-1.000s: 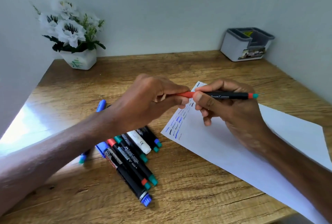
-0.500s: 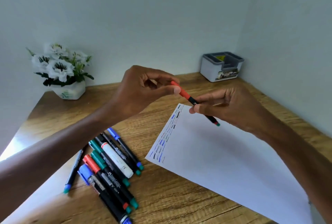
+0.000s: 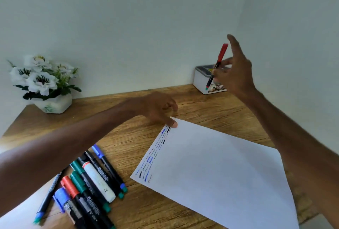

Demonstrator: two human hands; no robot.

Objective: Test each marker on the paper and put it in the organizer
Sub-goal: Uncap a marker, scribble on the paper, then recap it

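Note:
My right hand pinches a thin black marker with a red cap and holds it nearly upright, cap up, in front of the white and grey organizer in the far right corner. My left hand rests on the desk, a fingertip pressing the far corner of the white paper. Short blue, black and red test strokes run along the paper's left edge. A pile of several markers lies at the lower left.
A white pot of white flowers stands at the back left of the wooden desk. Walls close the desk at the back and right. A thin blue-tipped pen lies left of the pile.
My left hand let go of the red-capped marker and dropped to the paper's corner. My right hand carried the marker up and away to the organizer, turning it upright.

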